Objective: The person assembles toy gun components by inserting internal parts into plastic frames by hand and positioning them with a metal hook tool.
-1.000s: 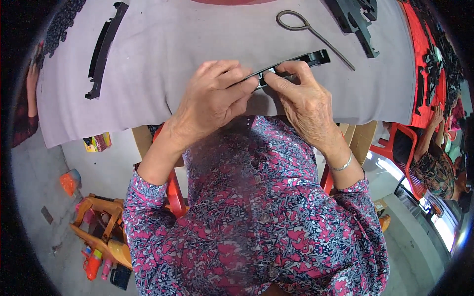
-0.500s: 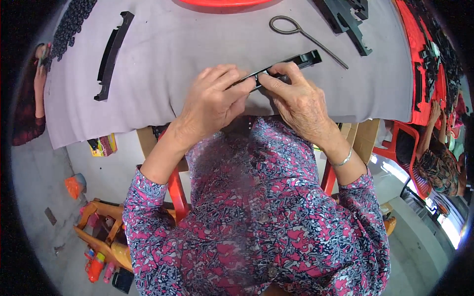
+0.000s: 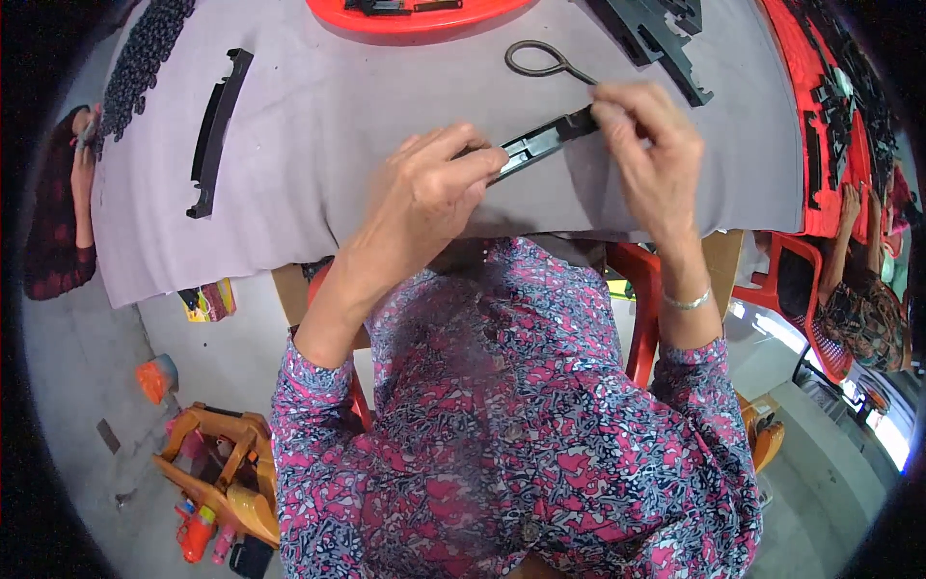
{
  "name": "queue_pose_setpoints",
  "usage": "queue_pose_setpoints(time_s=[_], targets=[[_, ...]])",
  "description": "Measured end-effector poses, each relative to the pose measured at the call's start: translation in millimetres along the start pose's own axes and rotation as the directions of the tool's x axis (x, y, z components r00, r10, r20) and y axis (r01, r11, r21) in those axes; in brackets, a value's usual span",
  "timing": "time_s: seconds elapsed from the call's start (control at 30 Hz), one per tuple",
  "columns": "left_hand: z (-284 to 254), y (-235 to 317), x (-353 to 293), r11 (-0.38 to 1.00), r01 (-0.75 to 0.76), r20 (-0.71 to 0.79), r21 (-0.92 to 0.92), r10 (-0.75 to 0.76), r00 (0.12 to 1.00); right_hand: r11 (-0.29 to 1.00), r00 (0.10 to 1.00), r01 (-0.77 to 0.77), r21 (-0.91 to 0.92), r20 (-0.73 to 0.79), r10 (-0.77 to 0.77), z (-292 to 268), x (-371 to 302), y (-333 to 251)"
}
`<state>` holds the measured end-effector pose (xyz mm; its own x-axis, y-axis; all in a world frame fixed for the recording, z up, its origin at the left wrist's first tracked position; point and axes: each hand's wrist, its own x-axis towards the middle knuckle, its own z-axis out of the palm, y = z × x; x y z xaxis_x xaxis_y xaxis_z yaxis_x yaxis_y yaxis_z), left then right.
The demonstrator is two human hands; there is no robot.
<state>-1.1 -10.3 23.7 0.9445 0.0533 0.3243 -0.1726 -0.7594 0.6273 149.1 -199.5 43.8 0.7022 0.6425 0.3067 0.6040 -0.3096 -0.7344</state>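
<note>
Black channel strip (image 3: pixel 545 142) clamped in left hand (image 3: pixel 424 188), long axis slanted far-right; right hand (image 3: pixel 661 145) at far end, finger grip unclear.

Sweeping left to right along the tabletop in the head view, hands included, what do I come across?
Heap of small black pieces, lone black strip, left hand, black part in its grip, right hand, red surface at the table's right.
</note>
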Motion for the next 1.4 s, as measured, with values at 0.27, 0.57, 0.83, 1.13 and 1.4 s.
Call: queue_pose_setpoints(time_s=[0.27,0.57,0.83,1.13,1.4], targets=[[11.8,0.4,18.6,0.995,0.018,-0.084,-0.102,-0.027,0.996,0.939,0.980,0.019,-0.343,0.193,0.051,9.3,66.4,42.2],[21.7,-3.2,19.1,0.997,0.041,-0.101,-0.064,-0.047,0.994,0.945,0.952,-0.103,-0.311,0.245,0.184,24.6,74.9,44.8],[18.5,-5.1,17.9,0.990,0.034,-0.088,-0.135,-0.046,0.995,0.981,0.962,-0.031,-0.194,0.261,0.082,29.3,69.6,39.4],[17.1,-6.9,19.8,0.969,0.132,-0.022,-0.207,-0.139,0.990,0.897,0.992,0.089,0.432,-0.114,-0.044,7.9,62.7,13.2],[13.9,-3.7,22.1,0.952,0.198,0.024,-0.233,-0.198,0.980,0.150,0.983,-0.111,0.982,0.131,-0.131,-18.5,44.2,-25.9]])
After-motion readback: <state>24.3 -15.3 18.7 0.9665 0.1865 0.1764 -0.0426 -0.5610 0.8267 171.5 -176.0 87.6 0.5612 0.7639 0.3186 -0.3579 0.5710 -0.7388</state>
